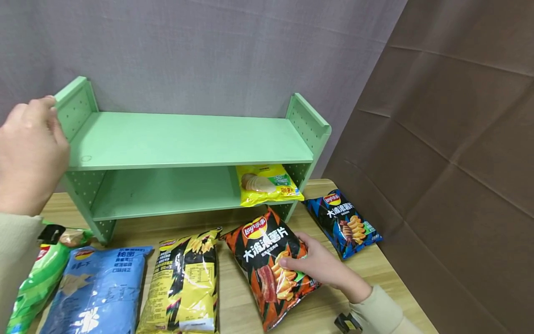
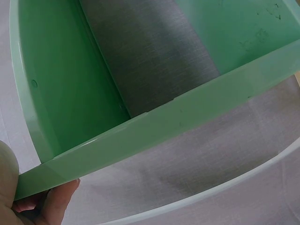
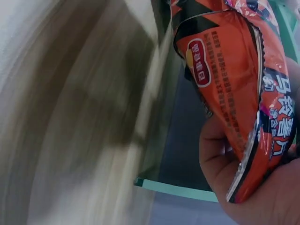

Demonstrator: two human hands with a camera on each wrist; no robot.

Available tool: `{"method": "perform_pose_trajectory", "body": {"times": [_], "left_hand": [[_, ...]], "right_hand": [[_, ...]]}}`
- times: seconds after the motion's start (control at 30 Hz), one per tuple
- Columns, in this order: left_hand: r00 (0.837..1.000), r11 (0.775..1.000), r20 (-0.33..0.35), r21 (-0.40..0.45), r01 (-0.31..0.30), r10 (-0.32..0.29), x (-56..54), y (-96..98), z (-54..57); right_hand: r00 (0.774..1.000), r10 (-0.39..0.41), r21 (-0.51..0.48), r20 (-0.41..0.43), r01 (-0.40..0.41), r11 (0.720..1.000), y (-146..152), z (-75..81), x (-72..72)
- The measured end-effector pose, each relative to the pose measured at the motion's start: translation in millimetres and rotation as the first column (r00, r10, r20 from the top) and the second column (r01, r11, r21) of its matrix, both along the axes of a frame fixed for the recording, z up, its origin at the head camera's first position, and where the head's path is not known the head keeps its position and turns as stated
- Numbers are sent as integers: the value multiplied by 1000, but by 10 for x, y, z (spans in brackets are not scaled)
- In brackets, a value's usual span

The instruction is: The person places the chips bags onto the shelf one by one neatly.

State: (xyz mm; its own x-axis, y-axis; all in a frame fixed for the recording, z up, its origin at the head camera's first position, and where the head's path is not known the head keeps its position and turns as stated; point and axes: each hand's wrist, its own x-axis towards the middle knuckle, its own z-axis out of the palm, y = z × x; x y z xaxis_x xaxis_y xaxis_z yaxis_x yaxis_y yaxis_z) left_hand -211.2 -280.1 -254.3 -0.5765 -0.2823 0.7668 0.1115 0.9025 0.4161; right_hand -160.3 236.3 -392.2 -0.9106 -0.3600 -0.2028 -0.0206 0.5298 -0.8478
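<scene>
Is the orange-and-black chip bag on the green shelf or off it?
Off: the right hand grips the orange-and-black bag out in front of the green shelf.

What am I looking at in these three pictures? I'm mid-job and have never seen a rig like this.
There is no machine here: a person works with two bare hands. The wide picture is taken from the person's head, the other two from each wrist. The left hand grips an edge of the pale-green two-level shelf. The right hand holds a glossy orange-and-black chip bag. On the light wood-grain table lie a shiny green bag, a light-blue bag, a yellow-and-black bag and, right of the shelf, a dark-blue bag. A bright yellow bag rests on the shelf's lower level.
</scene>
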Motion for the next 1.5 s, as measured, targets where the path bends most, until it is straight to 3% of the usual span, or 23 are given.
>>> {"method": "perform_pose_trajectory", "body": {"times": [0.37,0.63,0.87,0.97,1.07,1.13,1.23,1.4,1.5], "left_hand": [[999,1000,31,-21,-14,15,7,12,4],[998,999,54,-44,-5,7,7,10,22],[996,999,83,-41,-13,16,8,4,33],[996,999,85,-43,-17,20,9,4,34],[995,999,94,-46,-22,26,15,6,39],[994,999,106,-48,-24,29,18,5,46],[992,998,121,-52,-28,34,21,-3,53],[995,998,93,-64,-28,34,11,-20,42],[998,997,60,-70,-32,36,5,-24,26]], "right_hand": [[993,112,-22,-47,-113,993,-133,99,8],[989,133,54,-64,-130,990,-236,146,18],[984,171,33,-53,-169,985,-346,191,11],[984,166,67,-59,-162,985,-402,228,10],[983,175,7,-52,-175,985,-487,247,-33],[984,162,-14,-76,-164,986,-561,255,-69],[986,131,-131,-99,-143,981,-712,254,-142],[985,-6,-239,-174,-36,970,-988,268,-273],[970,-85,-240,-229,28,970,-1125,292,-360]]}}
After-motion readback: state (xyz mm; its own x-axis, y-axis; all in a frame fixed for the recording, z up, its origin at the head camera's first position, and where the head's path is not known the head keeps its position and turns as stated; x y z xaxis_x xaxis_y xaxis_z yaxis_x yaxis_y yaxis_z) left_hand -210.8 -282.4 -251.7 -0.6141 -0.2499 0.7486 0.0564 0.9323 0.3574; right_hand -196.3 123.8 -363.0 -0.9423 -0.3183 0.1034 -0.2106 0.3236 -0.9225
